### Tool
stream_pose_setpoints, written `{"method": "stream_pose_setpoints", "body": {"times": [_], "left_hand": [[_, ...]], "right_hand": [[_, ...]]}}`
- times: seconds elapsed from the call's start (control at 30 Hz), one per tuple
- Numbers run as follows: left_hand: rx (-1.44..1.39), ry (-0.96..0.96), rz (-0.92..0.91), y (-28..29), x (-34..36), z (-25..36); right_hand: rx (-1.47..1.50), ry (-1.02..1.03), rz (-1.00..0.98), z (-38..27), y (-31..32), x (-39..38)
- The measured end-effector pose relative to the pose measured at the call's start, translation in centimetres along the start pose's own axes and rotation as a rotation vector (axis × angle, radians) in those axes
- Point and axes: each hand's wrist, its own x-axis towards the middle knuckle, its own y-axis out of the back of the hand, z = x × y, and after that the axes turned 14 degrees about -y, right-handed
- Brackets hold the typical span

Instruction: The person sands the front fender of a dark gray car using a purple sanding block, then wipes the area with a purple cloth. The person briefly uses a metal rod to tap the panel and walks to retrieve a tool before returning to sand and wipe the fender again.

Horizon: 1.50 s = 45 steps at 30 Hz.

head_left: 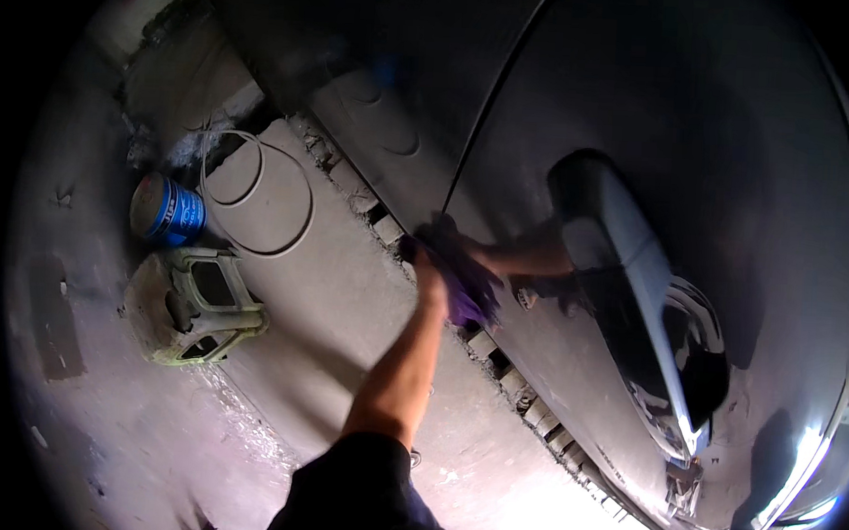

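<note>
One bare forearm reaches up from the lower edge out of a dark sleeve; by its slant it looks like my left arm. My left hand (431, 277) is closed on a purple cloth (472, 294), which lies against the lower part of a dark, glossy car side panel (553, 365). The fingers are mostly hidden by the cloth and the hand's back. In the panel, the arm and cloth show as a reflection. To the right of the hand sticks out the car's side mirror (624, 245). My right hand is out of view.
At left, a blue can (182, 215) stands beside a worn greenish stool (224, 299) on its side. A pale hose (308, 213) lies coiled behind them. A broken, brick-like edge (388, 229) runs diagonally along the car's lower side. Bright light falls at the bottom right.
</note>
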Motion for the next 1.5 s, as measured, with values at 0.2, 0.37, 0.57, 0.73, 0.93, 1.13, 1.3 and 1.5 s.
{"method": "stream_pose_setpoints", "body": {"times": [0.2, 0.37, 0.57, 0.73, 0.93, 1.13, 1.3, 1.5], "left_hand": [[0.228, -0.269, 0.176, 5.1, -2.1, -4.1], [-0.077, 0.103, 0.183, -4.9, -12.4, -10.1], [-0.069, -0.177, 0.137, -3.4, -1.2, -1.1], [0.167, -0.185, 0.277, 3.7, -4.3, -6.1], [0.217, 0.173, 0.38, -2.8, -10.8, -7.6], [0.002, -0.142, 0.119, 2.3, 3.5, 0.8], [-0.05, -0.205, 0.018, 1.2, -2.5, -3.5], [0.155, -0.254, 0.133, -0.3, -19.5, -17.1]], "right_hand": [[-0.374, 0.257, 0.008, -2.5, 2.3, 4.3], [-0.237, 0.197, 0.12, -10.0, 2.0, 2.9], [-0.286, 0.385, 0.03, -26.6, -4.5, 7.7], [-0.366, 0.476, -0.042, -34.9, -9.6, 8.4], [-0.319, 0.501, 0.013, -35.6, -8.4, 8.3], [-0.251, 0.546, -0.044, -31.4, -8.8, 10.7], [-0.154, 0.507, -0.064, -19.6, -5.9, 13.5], [-0.013, 0.39, -0.032, -3.8, -1.4, 12.6]]}}
